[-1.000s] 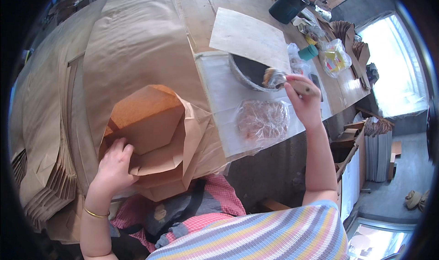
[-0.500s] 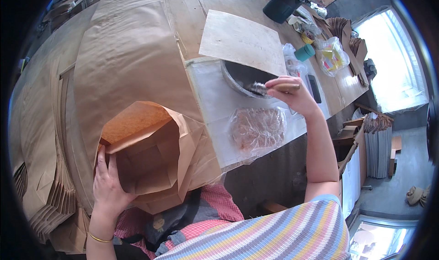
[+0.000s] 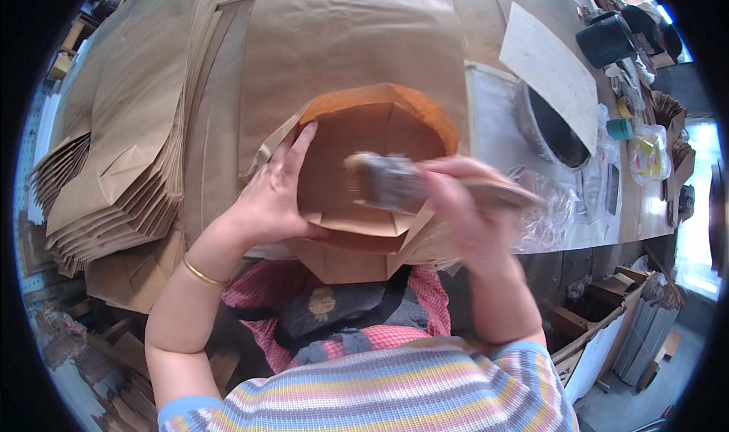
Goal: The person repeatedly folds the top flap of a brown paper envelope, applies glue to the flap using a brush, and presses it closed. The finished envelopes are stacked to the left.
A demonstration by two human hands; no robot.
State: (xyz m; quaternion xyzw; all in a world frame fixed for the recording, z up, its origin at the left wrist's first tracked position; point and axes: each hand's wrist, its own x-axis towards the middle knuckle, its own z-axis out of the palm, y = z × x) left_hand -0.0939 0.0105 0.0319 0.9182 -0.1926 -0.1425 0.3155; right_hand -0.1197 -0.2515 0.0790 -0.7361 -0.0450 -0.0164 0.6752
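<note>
A brown paper bag (image 3: 345,262) lies in front of me with its end spread into a wide, rounded opening. My left hand (image 3: 275,189) grips the left side of that opening, fingers along the far-left edge and thumb by the near flap. My right hand (image 3: 465,212), smeared by motion, is closed round the handle of a brush (image 3: 389,183). The brush's blurred bristles are over the right part of the opening; I cannot tell whether they touch the paper. Along the opening's far edge runs a darker orange-brown band.
Flat brown paper (image 3: 353,37) covers the table beyond the bag. Folded paper bags (image 3: 121,196) are stacked at left. On the right stand a dark round basin (image 3: 530,124) partly under a pale board (image 3: 550,75), a crumpled clear plastic wrap (image 3: 550,212), and a black bucket (image 3: 605,41).
My right hand has brought the brush from the basin leftward to the bag's opening. The view has swung left. My left hand remains on the bag, whose opening is now rounder and wider.
</note>
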